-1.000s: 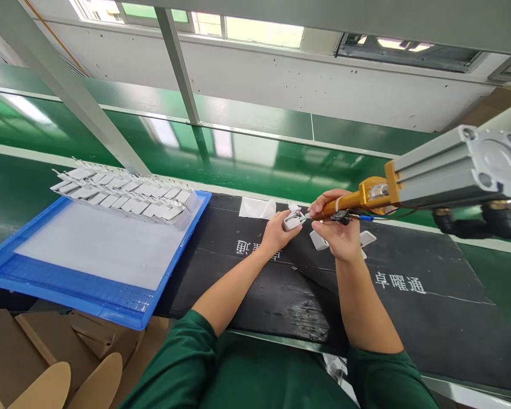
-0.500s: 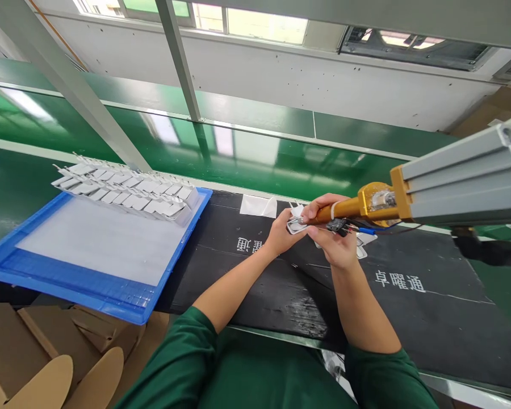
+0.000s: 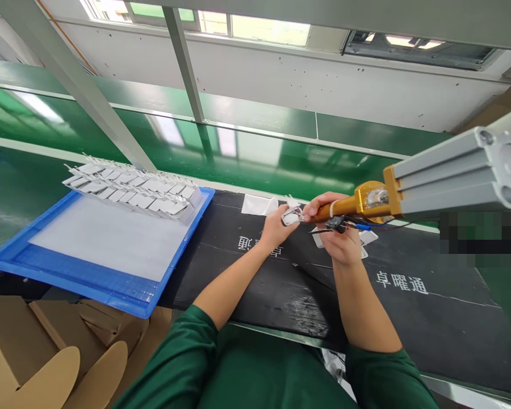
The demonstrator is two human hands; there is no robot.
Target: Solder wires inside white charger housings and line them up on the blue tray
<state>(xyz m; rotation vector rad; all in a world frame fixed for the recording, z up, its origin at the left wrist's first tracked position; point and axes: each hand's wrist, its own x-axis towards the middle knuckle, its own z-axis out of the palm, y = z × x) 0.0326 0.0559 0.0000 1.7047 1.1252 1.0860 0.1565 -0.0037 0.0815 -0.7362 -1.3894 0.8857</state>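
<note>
My left hand [image 3: 276,228] is closed around a small white plug housing [image 3: 292,216] with metal pins at its far end; its open side faces up. My right hand [image 3: 338,236] is wrapped around the gold barrel of a powered hand tool [image 3: 372,203] with a grey ribbed body. The tool's tip is at the near right edge of the plug housing; whether they touch I cannot tell. A small black switch with wires hangs under the barrel. Several white flat pieces [image 3: 368,237] lie behind my right hand, partly hidden.
To the left, a blue tray [image 3: 151,304] holds rows of white plug housings [image 3: 132,184] on a white sheet. A white cloth or paper piece [image 3: 255,204] lies on the black mat [image 3: 255,295]. Cardboard boxes [image 3: 34,335] stand below left. A slanted grey post [image 3: 80,96] rises behind the tray.
My left hand has drawn the plug housing slightly left and tilted it, so the inside shows more. My right thumb has pulled back from the housing. The view has shifted a little.
</note>
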